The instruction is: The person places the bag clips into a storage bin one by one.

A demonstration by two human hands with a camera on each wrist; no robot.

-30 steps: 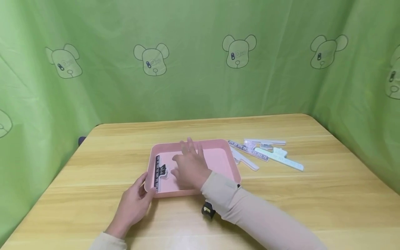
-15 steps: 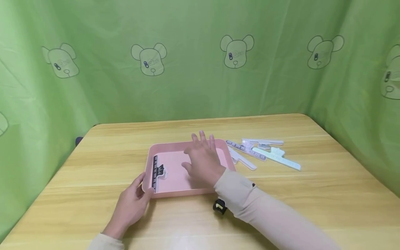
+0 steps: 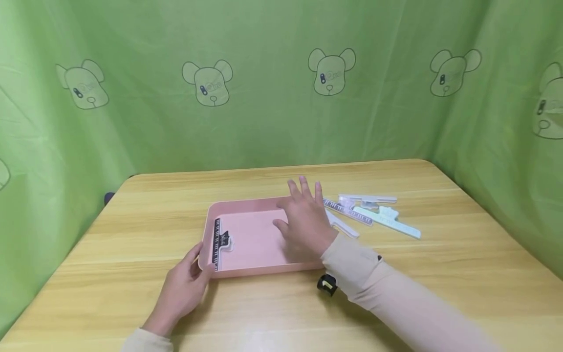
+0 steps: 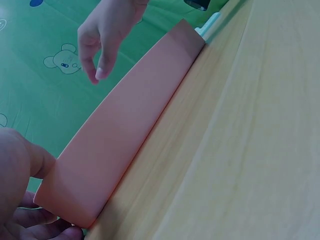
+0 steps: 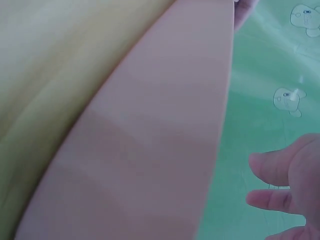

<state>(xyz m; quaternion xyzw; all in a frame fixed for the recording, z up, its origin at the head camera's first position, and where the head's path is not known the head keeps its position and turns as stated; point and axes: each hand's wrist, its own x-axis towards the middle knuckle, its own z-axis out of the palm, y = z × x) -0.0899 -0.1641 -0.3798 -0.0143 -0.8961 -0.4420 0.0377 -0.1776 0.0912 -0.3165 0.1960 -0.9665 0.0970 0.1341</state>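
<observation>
My left hand point(image 3: 183, 289) grips the near left corner of a shallow pink tray point(image 3: 268, 270), thumb at the rim and fingers round the outside. In the left wrist view, that thumb and the curled fingers show at the corner of the tray wall point(image 4: 117, 120). Along the tray's left side lies a long clip point(image 3: 216, 244) with a black-and-white piano-key pattern. Over the tray's right part hovers my right hand point(image 3: 308, 222), fingers spread, holding nothing. It hides part of the tray's right side.
Right of the tray, more long clips lie in a loose cluster: a mint one point(image 3: 396, 224), a purplish piano-key one point(image 3: 358, 215), a white one point(image 3: 369, 199) at the back and another white one point(image 3: 345, 227) nearest the tray. Green curtain point(image 3: 272, 122) surrounds the wooden table.
My right hand has moved rightward over the tray, away from the piano-key clip and toward the clips on the table. The left hand keeps its hold on the tray corner.
</observation>
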